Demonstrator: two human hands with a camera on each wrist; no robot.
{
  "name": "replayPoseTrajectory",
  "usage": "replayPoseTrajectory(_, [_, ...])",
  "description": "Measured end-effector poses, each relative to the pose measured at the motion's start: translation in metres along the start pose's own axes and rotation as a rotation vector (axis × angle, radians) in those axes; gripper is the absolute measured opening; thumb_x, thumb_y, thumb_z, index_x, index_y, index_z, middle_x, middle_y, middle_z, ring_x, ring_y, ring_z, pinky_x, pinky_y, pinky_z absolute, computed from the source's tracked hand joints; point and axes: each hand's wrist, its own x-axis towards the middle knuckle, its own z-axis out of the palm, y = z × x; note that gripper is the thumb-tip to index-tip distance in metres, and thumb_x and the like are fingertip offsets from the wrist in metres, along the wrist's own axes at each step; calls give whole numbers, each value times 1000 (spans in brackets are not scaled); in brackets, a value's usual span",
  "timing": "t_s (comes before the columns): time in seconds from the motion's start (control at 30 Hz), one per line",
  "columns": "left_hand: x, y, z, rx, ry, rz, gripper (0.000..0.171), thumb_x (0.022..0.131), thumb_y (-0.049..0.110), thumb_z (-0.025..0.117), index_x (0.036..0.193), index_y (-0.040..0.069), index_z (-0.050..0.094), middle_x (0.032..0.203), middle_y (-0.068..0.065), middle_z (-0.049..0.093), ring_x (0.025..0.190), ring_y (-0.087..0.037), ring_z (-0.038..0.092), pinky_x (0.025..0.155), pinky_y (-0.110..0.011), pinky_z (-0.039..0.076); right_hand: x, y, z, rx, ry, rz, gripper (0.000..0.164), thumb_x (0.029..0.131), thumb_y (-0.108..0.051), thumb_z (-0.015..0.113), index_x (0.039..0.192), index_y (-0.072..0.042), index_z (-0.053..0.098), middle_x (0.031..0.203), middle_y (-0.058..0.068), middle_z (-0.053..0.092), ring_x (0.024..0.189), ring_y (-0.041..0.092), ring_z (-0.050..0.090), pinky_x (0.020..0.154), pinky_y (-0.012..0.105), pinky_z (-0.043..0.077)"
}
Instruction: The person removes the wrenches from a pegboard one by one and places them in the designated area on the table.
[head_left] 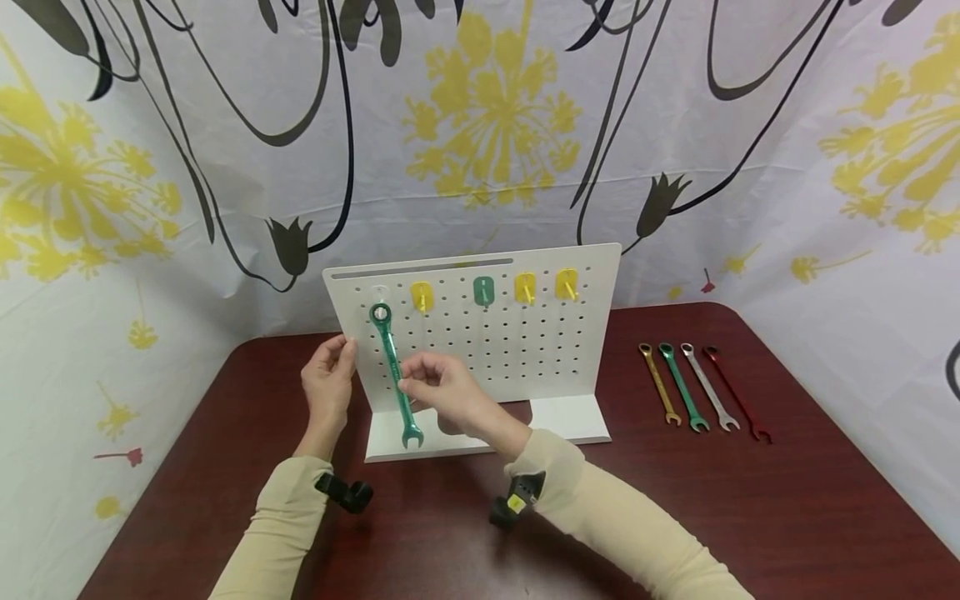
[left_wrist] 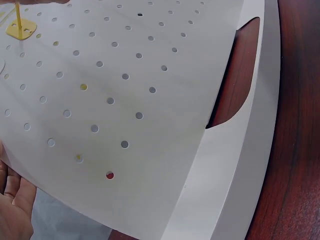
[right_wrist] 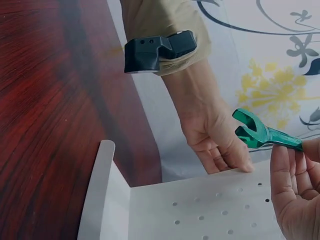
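Note:
A white pegboard stand (head_left: pixel 480 333) is upright on the table. My left hand (head_left: pixel 326 383) grips its left edge; in the left wrist view, fingers (left_wrist: pixel 22 195) show at that edge. My right hand (head_left: pixel 450 392) pinches the shaft of a green ratcheting combination wrench (head_left: pixel 393 358) in front of the board. The wrench hangs ring end up, with the tip of a clear hook (head_left: pixel 380 293) showing inside the ring. Its open end (right_wrist: pixel 252 127) points down past my right fingers (right_wrist: pixel 283 172) in the right wrist view.
Along the board's top row sit yellow hooks (head_left: pixel 422 297) and a green hook (head_left: pixel 484 291). To the right, a gold wrench (head_left: pixel 660 385), another green wrench (head_left: pixel 683 387), a silver wrench (head_left: pixel 709 387) and a red wrench (head_left: pixel 738 393) lie on the dark table (head_left: pixel 810 500). A patterned cloth hangs behind.

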Motion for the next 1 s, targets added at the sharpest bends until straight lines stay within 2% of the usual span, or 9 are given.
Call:
replayPoseTrajectory(0.17, [0,-1,0,2,4,-4,28,90,21,64,106,-2,64,77,13,57,68,-1,47,65,-8,47,-7,3,-7,-47,4,18,14,89,-1,60,100,6,60,82,3,62,70,6,59,69,33,58])
replayPoseTrajectory(0.3, [-1,-2,0,2,-7,-6,29,90,23,65,107,0,64,83,15,60,72,-1,50,69,-8,49,-15,7,-16,-93,5,19,11,89,-1,60,99,4,61,81,2,61,71,12,59,67,30,57])
replayPoseTrajectory(0.43, [-2,-1,0,1,-13,3,28,90,22,64,107,0,64,81,16,59,71,0,50,69,-9,49,-23,11,-28,-110,10,32,11,89,-2,60,98,3,62,80,1,60,72,16,56,66,28,55])
replayPoseTrajectory(0.83, [0,-1,1,31,-5,4,26,91,21,63,107,1,64,86,16,62,73,0,52,67,-9,48,-51,23,-73,-235,71,11,8,87,-4,63,93,2,62,76,-1,56,67,9,50,58,22,46])
replayPoseTrajectory(0.93, [0,-1,1,31,-8,-1,26,91,21,63,108,1,64,86,16,61,74,0,53,69,-8,49,-60,26,-86,-239,72,12,8,88,-3,62,93,4,61,76,0,56,67,8,52,59,22,50])
replayPoseTrajectory(1.0, [0,0,1,26,-9,-2,27,91,21,64,108,0,64,86,17,62,75,0,53,69,-8,49,-66,29,-95,-239,74,18,9,88,-2,61,93,5,60,76,1,56,68,8,55,62,26,55])
